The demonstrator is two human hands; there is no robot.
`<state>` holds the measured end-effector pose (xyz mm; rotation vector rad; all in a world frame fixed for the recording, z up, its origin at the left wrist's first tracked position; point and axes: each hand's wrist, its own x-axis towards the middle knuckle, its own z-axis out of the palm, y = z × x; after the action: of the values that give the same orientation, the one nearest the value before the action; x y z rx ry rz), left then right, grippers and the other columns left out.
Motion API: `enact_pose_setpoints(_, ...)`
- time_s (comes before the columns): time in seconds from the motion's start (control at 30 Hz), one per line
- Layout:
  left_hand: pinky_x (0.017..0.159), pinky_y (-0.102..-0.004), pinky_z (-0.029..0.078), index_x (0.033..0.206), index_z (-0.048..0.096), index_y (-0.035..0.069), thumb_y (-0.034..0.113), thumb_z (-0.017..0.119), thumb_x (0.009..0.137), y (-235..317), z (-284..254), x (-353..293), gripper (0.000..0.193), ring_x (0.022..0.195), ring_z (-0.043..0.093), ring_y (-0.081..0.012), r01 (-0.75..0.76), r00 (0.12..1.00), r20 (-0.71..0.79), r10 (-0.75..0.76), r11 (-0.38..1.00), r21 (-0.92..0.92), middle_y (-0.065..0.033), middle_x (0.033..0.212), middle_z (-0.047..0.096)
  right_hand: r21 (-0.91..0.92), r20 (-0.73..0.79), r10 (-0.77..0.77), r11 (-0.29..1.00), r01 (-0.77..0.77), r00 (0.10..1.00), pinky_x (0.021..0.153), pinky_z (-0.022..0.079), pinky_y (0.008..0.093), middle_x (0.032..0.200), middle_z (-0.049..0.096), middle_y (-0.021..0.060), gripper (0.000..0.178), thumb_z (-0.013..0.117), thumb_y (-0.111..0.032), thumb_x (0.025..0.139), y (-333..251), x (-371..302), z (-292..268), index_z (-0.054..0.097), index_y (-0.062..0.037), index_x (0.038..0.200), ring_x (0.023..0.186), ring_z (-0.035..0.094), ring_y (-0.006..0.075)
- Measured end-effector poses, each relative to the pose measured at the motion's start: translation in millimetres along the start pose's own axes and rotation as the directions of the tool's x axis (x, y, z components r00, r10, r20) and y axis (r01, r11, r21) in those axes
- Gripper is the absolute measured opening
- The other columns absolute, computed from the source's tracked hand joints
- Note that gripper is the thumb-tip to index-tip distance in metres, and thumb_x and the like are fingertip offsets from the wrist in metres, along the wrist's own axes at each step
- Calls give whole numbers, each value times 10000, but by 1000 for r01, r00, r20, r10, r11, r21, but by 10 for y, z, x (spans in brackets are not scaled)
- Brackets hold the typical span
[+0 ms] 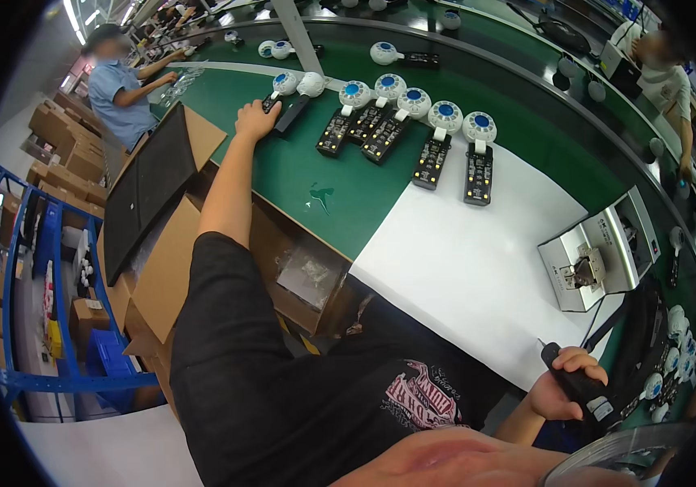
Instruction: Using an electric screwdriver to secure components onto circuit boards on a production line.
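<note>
At the far left of the bench, my left hand is closed round the black handle of a handheld device with a round white head and blue centre. Right beside it lies a similar device, its handle showing plain black. My right hand, low at the right, grips a black electric screwdriver, its thin bit tilted up and left over the white sheet. Several more devices lie in a row to the right of my left hand, white heads away from me, black handles toward me with small yellowish dots.
A white sheet covers part of the green bench. On its right stands a silver metal box with an open front. Conveyor belts run behind. Cartons and a blue rack stand left. Two people work farther off.
</note>
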<state>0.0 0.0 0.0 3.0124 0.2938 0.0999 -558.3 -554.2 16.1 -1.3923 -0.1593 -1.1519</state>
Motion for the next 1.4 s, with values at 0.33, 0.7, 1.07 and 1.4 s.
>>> enact_pose_setpoints(0.33, 1112, -462, 427, 1440, 545, -13, 781, 513, 892, 573, 30, -235, 965, 1301, 580, -411, -254, 966, -55, 251, 902, -349, -276, 1336, 634, 25, -76, 63, 998, -61, 995, 673, 441, 327, 878, 563, 90, 760, 642, -759, 862, -38, 57, 154, 509, -70, 1154, 708, 548, 202)
enact_pose_setpoints(0.7, 1027, -529, 473, 1382, 574, 37, 669, 450, 988, 837, -16, -217, 756, 1259, 571, -455, -203, 973, -64, 220, 956, 211, -265, 1304, 636, 25, -214, 154, 988, -152, 965, 645, 466, 339, 860, 569, 77, 786, 718, -764, 793, -96, 78, 165, 484, -99, 1140, 683, 556, 204)
enact_pose_setpoints(1.07, 1022, -504, 464, 1382, 577, 15, 430, 680, 949, 3475, -241, -1529, 609, 1210, 584, -433, -933, 223, -501, 836, 332, 139, -255, 1333, 612, -77, 39, 232, 970, -229, 972, 640, 482, 278, 858, 603, 68, 723, 803, -589, 838, 50, 112, 35, 483, -28, 1163, 724, 581, 134)
enact_pose_setpoints(1.4, 1021, -463, 494, 1340, 596, 14, 430, 718, 901, 4113, -437, -2142, 617, 1202, 626, -425, -953, 302, 51, 952, 303, -13, -253, 1267, 673, -206, 33, 107, 974, -98, 994, 658, 485, 265, 872, 633, 54, 749, 838, -522, 835, -168, 150, 127, 474, -13, 1245, 741, 591, 116)
